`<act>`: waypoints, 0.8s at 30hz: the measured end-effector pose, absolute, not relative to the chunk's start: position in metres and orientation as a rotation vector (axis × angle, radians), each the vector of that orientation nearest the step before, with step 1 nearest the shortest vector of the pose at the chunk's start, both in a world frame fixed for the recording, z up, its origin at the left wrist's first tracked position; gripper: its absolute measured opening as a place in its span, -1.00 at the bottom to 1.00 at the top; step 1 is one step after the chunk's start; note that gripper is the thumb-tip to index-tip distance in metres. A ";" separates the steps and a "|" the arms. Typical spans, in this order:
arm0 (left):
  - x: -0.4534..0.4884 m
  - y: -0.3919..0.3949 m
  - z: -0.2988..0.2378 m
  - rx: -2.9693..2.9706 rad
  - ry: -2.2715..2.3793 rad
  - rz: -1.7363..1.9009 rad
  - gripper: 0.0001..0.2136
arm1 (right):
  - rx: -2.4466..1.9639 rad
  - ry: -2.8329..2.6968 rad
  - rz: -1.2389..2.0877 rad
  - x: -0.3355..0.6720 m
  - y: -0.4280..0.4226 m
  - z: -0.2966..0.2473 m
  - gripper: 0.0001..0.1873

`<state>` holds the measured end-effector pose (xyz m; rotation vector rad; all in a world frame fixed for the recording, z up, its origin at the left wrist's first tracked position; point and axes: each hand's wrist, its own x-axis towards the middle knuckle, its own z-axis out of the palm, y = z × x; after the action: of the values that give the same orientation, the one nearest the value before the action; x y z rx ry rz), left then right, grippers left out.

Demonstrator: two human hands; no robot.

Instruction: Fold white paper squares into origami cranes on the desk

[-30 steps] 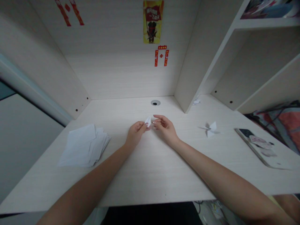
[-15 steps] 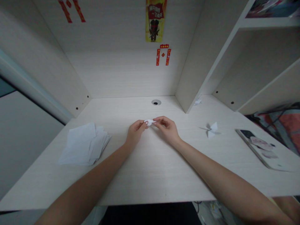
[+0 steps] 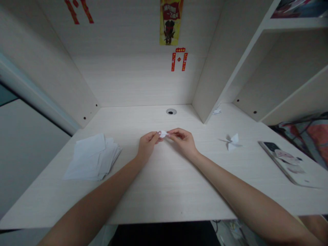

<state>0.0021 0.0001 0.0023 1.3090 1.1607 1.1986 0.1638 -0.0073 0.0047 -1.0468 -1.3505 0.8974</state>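
A small piece of folded white paper (image 3: 163, 134) is held between my two hands, above the middle of the desk. My left hand (image 3: 148, 144) pinches its left side with thumb and fingers. On the other side, my right hand (image 3: 183, 140) grips a thin end of the paper between thumb and forefinger. The paper's exact folds are too small to make out. To the right on the desktop rests a folded paper crane (image 3: 232, 142), with its wings spread. A stack of white paper sheets (image 3: 89, 157) lies left of my left forearm.
A phone in a patterned case (image 3: 287, 164) lies at the right of the white desk (image 3: 159, 191). Behind my hands is a round cable hole (image 3: 171, 111). An upright divider (image 3: 217, 68) stands at the back right, with a bit of white paper (image 3: 217, 111) by its foot.
My left thumb has shifted slightly up over the folded paper, and its fingers have turned a little. My right hand stays nearly in place.
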 end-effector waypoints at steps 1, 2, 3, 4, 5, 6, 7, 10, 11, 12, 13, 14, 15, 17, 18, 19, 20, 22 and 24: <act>0.002 0.000 0.002 1.308 1.158 1.197 -0.68 | -1.044 -1.345 0.910 0.164 -0.007 0.005 -0.75; 0.002 0.000 0.002 1.307 1.154 1.194 -0.68 | -1.040 -1.337 0.925 0.164 -0.007 0.005 -0.75; 0.002 0.000 0.002 1.306 1.150 1.192 -0.68 | -1.034 -1.328 0.940 0.164 -0.007 0.005 -0.75; 0.001 0.000 0.003 1.303 1.147 1.188 -0.69 | -1.027 -1.320 0.952 0.163 -0.008 0.005 -0.75; 0.001 0.000 0.003 1.299 1.146 1.186 -0.69 | -1.020 -1.316 0.961 0.163 -0.008 0.005 -0.76; 0.001 0.000 0.004 1.294 1.148 1.186 -0.69 | -1.015 -1.315 0.962 0.163 -0.008 0.004 -0.77; 0.002 0.000 0.005 1.289 1.150 1.186 -0.68 | -1.010 -1.318 0.954 0.163 -0.008 0.004 -0.77; 0.002 0.000 0.006 1.274 1.147 1.187 -0.66 | -0.998 -1.344 0.890 0.164 -0.008 0.003 -0.78; 0.001 0.000 0.006 1.268 1.144 1.186 -0.66 | -0.994 -1.354 0.865 0.164 -0.008 0.003 -0.78; 0.001 0.000 0.006 1.264 1.139 1.183 -0.66 | -0.991 -1.365 0.842 0.164 -0.008 0.003 -0.79; 0.001 0.001 0.006 1.261 1.136 1.181 -0.67 | -0.987 -1.376 0.823 0.164 -0.008 0.003 -0.80; 0.001 0.001 0.006 1.259 1.133 1.180 -0.68 | -0.983 -1.389 0.808 0.164 -0.008 0.004 -0.82; 0.001 0.001 0.006 1.260 1.129 1.177 -0.69 | -0.977 -1.404 0.797 0.164 -0.008 0.004 -0.83; 0.000 0.001 0.007 1.262 1.126 1.176 -0.70 | -0.962 -1.433 0.779 0.165 -0.009 0.005 -0.86; 0.000 0.000 0.008 1.262 1.128 1.176 -0.71 | -0.954 -1.446 0.771 0.165 -0.009 0.006 -0.87; 0.000 0.000 0.008 1.262 1.130 1.175 -0.71 | -0.946 -1.459 0.764 0.165 -0.009 0.006 -0.88; 0.000 0.000 0.008 1.261 1.130 1.175 -0.71 | -0.936 -1.470 0.757 0.166 -0.010 0.007 -0.90; 0.000 0.000 0.009 1.259 1.122 1.173 -0.71 | -0.921 -1.488 0.748 0.166 -0.011 0.007 -0.91; 0.000 0.001 0.009 1.255 1.112 1.169 -0.71 | -0.921 -1.504 0.744 0.167 -0.011 0.008 -0.92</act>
<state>0.0002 0.0007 0.0088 1.2550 1.1119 1.1689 0.1666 -0.0112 0.0081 -0.9211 -1.5041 0.7443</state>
